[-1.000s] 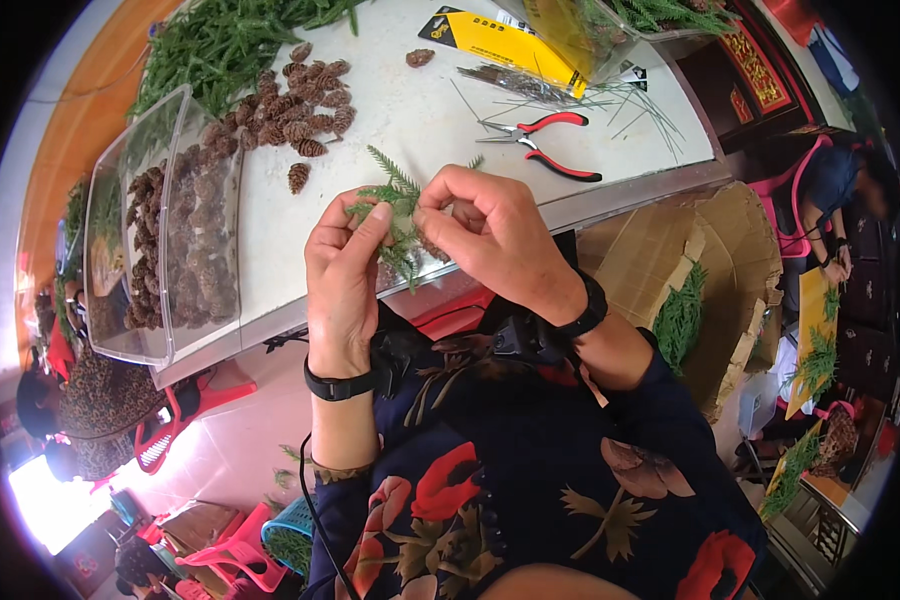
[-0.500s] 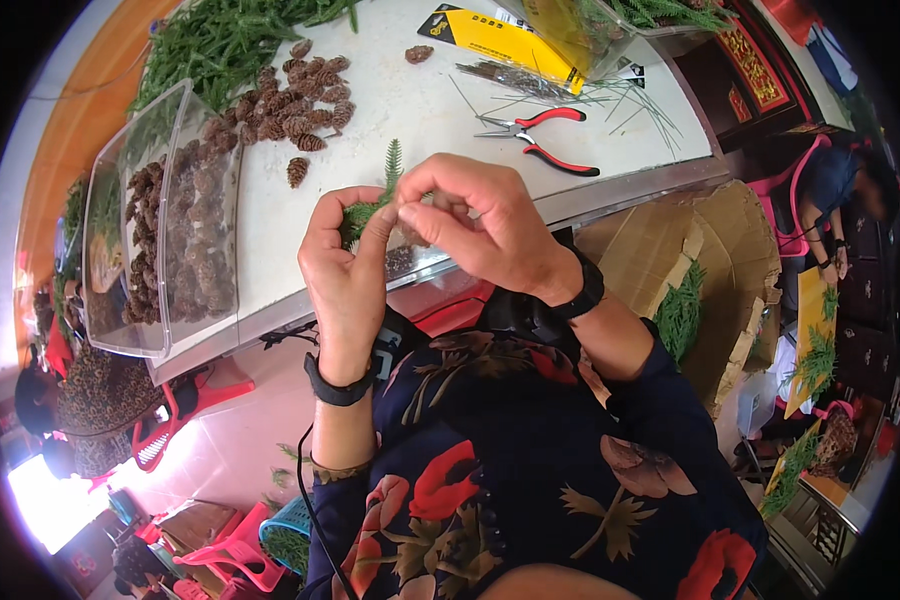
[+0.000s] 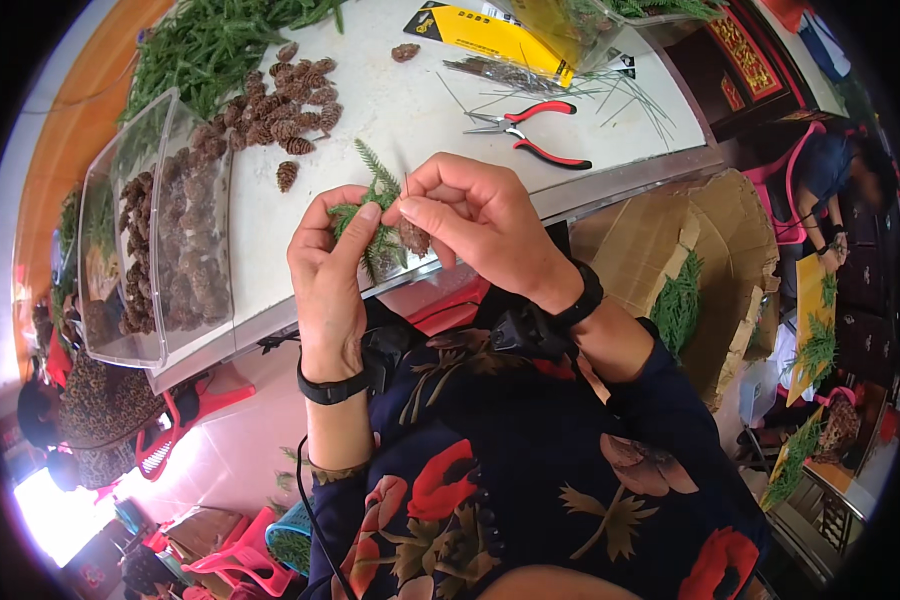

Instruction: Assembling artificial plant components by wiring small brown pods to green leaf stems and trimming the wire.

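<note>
My left hand (image 3: pixel 332 250) is closed on a green artificial pine sprig (image 3: pixel 380 180), its needles spreading above and below my thumb. Beside it, my right hand (image 3: pixel 480 220) pinches what looks like a thin wire (image 3: pixel 406 184) between thumb and forefinger. Just under those fingertips a small brown pine cone (image 3: pixel 413 238) hangs against the sprig. How the wire joins cone and sprig is hidden by my fingers. Both hands are above the near edge of the white table (image 3: pixel 370 80).
Red-handled pliers (image 3: pixel 530 132) and loose green wires (image 3: pixel 630 100) lie beyond my right hand. Pine cones (image 3: pixel 288 110) are heaped at the left, by a clear plastic box (image 3: pixel 160 240) of cones and piled greenery (image 3: pixel 200 60). Torn cardboard (image 3: pixel 715 230) is at the right.
My left hand has shifted slightly left and down, turning the sprig so more of it shows. The pine cone, mostly hidden before, now shows below my right fingertips.
</note>
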The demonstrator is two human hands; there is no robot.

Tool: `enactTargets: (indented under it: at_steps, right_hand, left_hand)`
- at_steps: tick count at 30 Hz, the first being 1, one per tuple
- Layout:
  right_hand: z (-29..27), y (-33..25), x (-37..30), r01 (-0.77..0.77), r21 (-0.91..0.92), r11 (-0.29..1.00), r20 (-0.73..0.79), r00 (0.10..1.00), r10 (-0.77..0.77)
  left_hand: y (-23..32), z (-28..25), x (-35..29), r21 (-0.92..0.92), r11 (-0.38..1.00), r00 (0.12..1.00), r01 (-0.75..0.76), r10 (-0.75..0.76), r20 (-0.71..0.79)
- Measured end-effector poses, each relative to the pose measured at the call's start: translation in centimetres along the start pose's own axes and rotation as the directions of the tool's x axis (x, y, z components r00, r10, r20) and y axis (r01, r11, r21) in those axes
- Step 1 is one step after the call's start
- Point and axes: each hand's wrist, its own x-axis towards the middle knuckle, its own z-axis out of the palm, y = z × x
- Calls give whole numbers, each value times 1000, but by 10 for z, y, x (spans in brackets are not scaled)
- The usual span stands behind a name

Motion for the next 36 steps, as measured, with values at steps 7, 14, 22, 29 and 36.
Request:
enactTargets:
  at_steps: [7, 14, 22, 29, 36]
  right_hand:
    - [3, -1, -1, 52, -198, 979, -22, 998, -58]
    - [10, 4, -2, 178, -321, 930, -97, 971, -219]
    - [12, 7, -6, 149, -505, 850, -108, 966, -234]
    - [8, 10, 2, 197, -382, 903, -129, 956, -263]
    - [5, 7, 1, 121, -319, 940, -111, 980, -164]
  left_hand:
    - [2, 1, -2, -5, 1000, 1000, 13, -13, 10]
    - [-9, 0, 0, 659, 686, 904, -308, 427, -22]
    - [1, 2, -5, 382, 919, 987, -98, 139, -80]
    - [-6, -8, 0, 11, 1000, 1000, 12, -12, -3]
    - [-11, -11, 0, -73, 997, 999, 36, -35, 13]
